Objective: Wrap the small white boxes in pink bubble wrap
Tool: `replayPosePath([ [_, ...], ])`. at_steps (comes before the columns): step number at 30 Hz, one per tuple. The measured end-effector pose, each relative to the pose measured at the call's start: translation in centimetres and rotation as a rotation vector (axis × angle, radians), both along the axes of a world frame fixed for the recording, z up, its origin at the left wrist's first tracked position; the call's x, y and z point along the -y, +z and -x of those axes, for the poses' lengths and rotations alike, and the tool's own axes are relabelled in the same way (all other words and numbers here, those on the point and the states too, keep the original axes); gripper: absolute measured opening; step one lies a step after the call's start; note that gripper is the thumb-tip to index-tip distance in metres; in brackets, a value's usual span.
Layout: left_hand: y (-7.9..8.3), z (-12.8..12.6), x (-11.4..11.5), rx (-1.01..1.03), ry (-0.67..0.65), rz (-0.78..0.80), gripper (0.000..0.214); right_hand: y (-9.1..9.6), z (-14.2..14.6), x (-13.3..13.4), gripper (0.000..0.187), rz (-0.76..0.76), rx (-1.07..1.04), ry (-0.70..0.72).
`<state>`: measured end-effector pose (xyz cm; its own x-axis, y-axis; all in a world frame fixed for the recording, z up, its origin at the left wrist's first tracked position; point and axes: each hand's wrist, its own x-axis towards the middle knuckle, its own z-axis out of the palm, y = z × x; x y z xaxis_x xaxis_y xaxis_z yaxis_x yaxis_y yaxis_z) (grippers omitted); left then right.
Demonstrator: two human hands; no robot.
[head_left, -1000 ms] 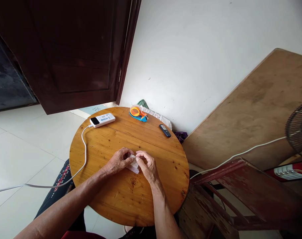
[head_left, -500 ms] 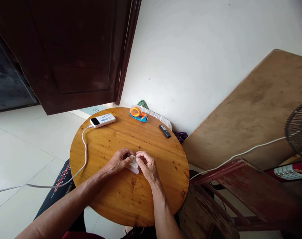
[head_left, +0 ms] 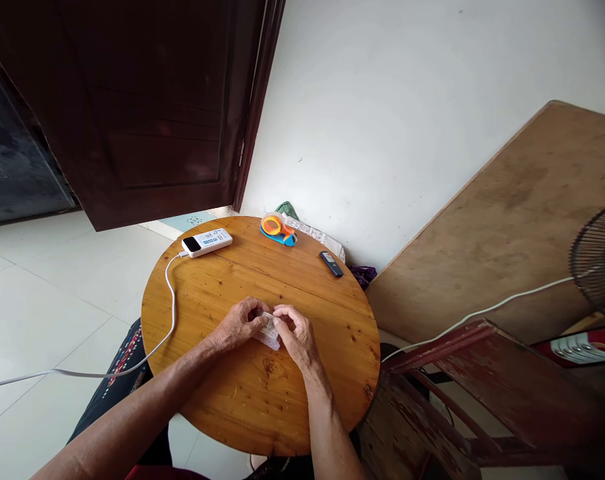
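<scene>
My left hand (head_left: 237, 325) and my right hand (head_left: 295, 335) meet over the middle of a round wooden table (head_left: 217, 293). Both pinch a small whitish, partly clear packet (head_left: 269, 333) that rests on the tabletop between them. The fingers of each hand are curled onto the packet and hide most of it. What the packet contains cannot be made out.
At the table's far side lie a white power bank (head_left: 206, 241) with a white cable (head_left: 168, 303), an orange and blue tape dispenser (head_left: 277, 228) and a small dark phone (head_left: 330, 263). A red wooden chair (head_left: 477, 393), a leaning board (head_left: 507, 220) and a fan (head_left: 600, 257) stand to the right.
</scene>
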<state>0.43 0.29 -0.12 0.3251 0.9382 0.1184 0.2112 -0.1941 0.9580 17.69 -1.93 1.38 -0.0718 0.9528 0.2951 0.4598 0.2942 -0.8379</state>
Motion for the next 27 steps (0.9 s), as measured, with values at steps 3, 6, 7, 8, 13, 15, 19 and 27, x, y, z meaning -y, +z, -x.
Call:
replayPosePath([
  [3, -0.08, -0.02, 0.02, 0.004, 0.004, -0.003, 0.029, 0.02, 0.01, -0.01, 0.011, 0.005, -0.008, -0.003],
  [6, -0.15, -0.02, 0.02, 0.007, 0.004, -0.004, 0.03, 0.12, 0.05, 0.02, 0.011, 0.021, -0.013, -0.007],
  [7, -0.15, -0.01, 0.02, 0.005, 0.004, -0.005, 0.03, 0.16, 0.06, 0.03, 0.011, 0.023, -0.011, -0.009],
  [8, -0.12, 0.01, 0.02, 0.002, 0.005, -0.006, 0.029, 0.2, 0.07, 0.05, 0.011, 0.024, -0.009, -0.01],
  [13, 0.08, 0.06, 0.06, -0.014, 0.007, -0.011, 0.028, 0.25, 0.04, 0.07, 0.011, 0.02, -0.005, -0.01],
  [15, 0.09, 0.05, 0.07, -0.016, 0.009, -0.016, 0.028, 0.2, 0.02, 0.05, 0.011, 0.019, -0.003, -0.007],
  [19, 0.03, 0.04, 0.06, -0.018, 0.009, -0.018, 0.027, -0.01, -0.03, -0.01, 0.011, 0.012, 0.005, -0.02],
  [27, -0.16, -0.01, 0.02, -0.009, 0.015, -0.022, 0.028, 0.08, -0.05, -0.04, 0.011, -0.007, 0.03, -0.02],
])
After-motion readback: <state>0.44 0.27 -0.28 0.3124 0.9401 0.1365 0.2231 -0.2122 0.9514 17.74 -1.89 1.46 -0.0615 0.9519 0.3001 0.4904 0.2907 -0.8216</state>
